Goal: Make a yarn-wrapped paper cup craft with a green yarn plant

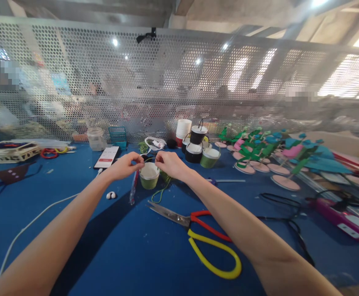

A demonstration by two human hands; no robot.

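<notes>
My left hand (126,165) and my right hand (169,163) reach forward over a small green paper cup (149,176) with a white inside. Both hands are closed in a pinch just above the cup's rim, one at each side. A thin green cord (160,193) trails from under my right hand down onto the blue table (120,246). What the fingertips hold is too small to make out for certain; it looks like the cord.
Scissors (198,230) with red and yellow handles lie near my right forearm. A phone (107,157) with a white cable sits at the left, a glue stick (133,187) beside the cup. Black and green cups (198,150) stand behind; paper flowers on round bases (259,160) fill the right.
</notes>
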